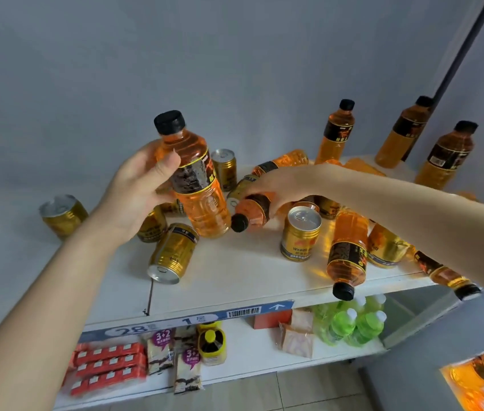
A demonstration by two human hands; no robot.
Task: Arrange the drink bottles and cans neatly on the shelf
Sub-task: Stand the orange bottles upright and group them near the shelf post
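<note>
My left hand (140, 185) grips an orange drink bottle with a black cap (197, 185), held upright just above the white top shelf (234, 271). My right hand (273, 185) is closed over a second orange bottle (251, 213) lying on its side, cap toward me. Around them lie several gold cans: one on its side (171, 253), one upright (301, 232), one far left (63, 213). Another bottle (348, 250) lies with its cap over the front edge. Three bottles stand upright at the back right (337, 132).
A bottle (445, 274) hangs off the shelf's right front corner under my right forearm. The lower shelf (264, 369) holds red boxes, snack packs, a yellow bottle and green bottles. A pack of orange bottles (483, 381) sits at bottom right. A grey wall rises behind.
</note>
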